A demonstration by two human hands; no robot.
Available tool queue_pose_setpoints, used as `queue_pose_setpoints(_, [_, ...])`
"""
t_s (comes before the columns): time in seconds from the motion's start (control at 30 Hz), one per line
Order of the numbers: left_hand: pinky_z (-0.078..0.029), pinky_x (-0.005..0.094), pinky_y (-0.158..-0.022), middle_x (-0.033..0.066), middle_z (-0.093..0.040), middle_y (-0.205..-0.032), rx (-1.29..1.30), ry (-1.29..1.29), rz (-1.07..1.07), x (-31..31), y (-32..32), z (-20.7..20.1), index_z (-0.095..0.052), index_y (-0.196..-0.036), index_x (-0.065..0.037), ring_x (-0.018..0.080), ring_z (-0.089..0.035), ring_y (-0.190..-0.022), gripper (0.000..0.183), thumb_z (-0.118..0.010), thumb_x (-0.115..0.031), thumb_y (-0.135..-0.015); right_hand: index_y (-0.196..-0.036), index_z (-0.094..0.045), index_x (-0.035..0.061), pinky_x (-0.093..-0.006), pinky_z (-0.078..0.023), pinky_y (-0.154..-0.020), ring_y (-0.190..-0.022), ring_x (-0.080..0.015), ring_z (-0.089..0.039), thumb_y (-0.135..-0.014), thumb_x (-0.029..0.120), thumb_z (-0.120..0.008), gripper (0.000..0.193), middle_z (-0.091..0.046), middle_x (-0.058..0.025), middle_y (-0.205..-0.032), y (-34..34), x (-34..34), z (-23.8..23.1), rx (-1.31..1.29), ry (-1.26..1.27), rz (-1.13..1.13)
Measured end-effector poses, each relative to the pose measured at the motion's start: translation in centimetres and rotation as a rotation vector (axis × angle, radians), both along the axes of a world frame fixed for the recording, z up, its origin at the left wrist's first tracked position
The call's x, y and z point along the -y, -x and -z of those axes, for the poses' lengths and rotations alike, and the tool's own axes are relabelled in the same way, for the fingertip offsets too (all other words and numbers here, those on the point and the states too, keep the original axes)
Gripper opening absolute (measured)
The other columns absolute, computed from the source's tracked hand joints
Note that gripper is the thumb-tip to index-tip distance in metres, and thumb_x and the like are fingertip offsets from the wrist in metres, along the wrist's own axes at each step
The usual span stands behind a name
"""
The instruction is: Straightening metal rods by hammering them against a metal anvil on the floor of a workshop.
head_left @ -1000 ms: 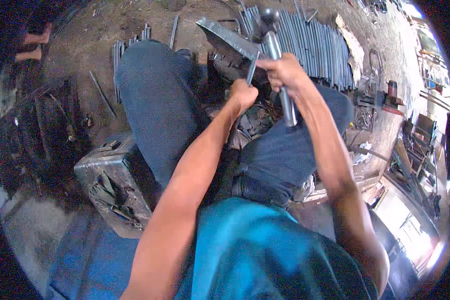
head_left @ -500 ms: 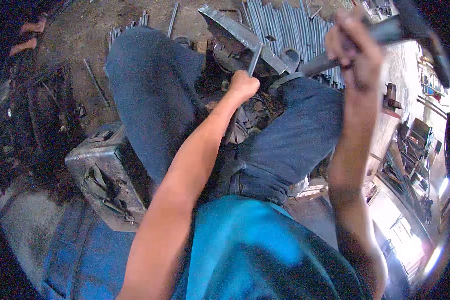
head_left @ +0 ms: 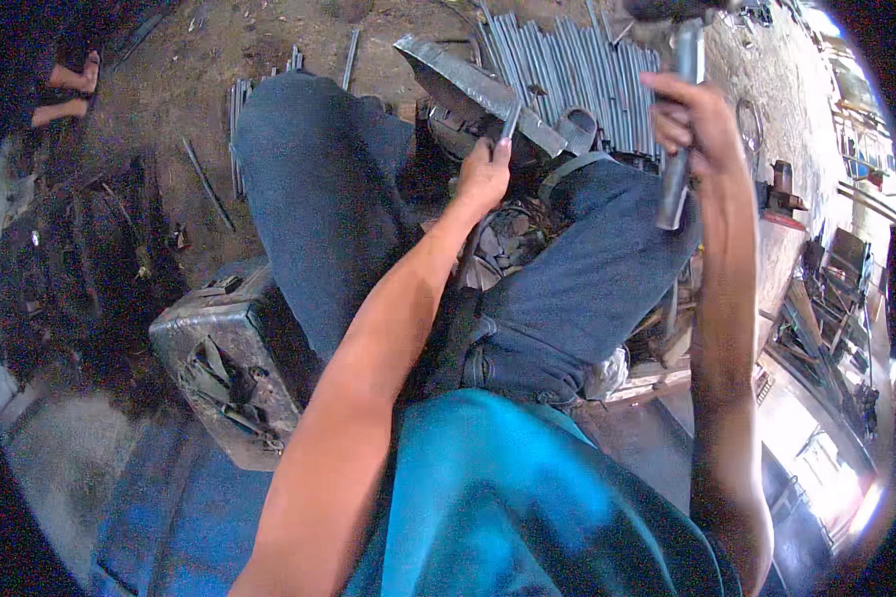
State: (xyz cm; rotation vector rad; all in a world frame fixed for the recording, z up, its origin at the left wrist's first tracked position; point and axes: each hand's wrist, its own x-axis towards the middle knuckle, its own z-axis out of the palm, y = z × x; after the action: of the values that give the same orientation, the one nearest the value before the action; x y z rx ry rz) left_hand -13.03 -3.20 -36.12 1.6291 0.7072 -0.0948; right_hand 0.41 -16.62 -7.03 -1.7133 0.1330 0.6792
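- The floor [head_left: 269, 40] is bare brown dirt, scattered with scraps and short metal bars [head_left: 205, 183].
- A row of grey metal rods [head_left: 577, 70] lies side by side on the ground at the top of the view.
- A battered grey metal box [head_left: 231, 363] holding tools and scraps stands at the left.
- A dark heap of scrap metal [head_left: 70, 269] lies further left, in shadow.
- A blue surface [head_left: 169, 517] shows along the lower left.
- At the right, a cluttered workbench [head_left: 816, 328] with metal frames catches bright daylight.
- Another person's sandalled feet [head_left: 65, 90] stand at the upper left.
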Motion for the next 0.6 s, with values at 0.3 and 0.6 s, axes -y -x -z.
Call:
queue_pose_setpoints(0.3, [-0.041, 0.0527, -0.079, 0.0321, -0.058, -0.093, -0.059, -0.206, 0.212, 0.9, -1.1, -7.1, -0.057, -0.093, 0.004, 0.049, -0.054, -0.092, 0.051, -0.035, -0.042, -0.093, -0.073, -0.046, 0.0076, -0.0237, -0.03, -0.045, -0.038, -0.008, -0.029, -0.085, 0.01, -0.051, 0.013, -0.029, 0.0051, -0.048, 0.2, 0.1, -2.7, 0.446, -0.457, -0.186])
queue_pose_setpoints(0.6, [-0.043, 0.0519, -0.074, 0.0312, -0.058, -0.089, -0.069, -0.209, 0.201, -1.2, -1.3, -5.3, -0.059, -0.085, 0.006, 0.0484, -0.055, -0.088, 0.057, -0.036, -0.046, -0.093, -0.064, -0.036, 0.0143, -0.025, -0.024, -0.035, -0.034, -0.006, -0.028, -0.076, 0.002, -0.06, 0.029, -0.031, 0.0069, -0.047, 4.1, 1.1, 15.0, -0.64, -0.085, 0.137])
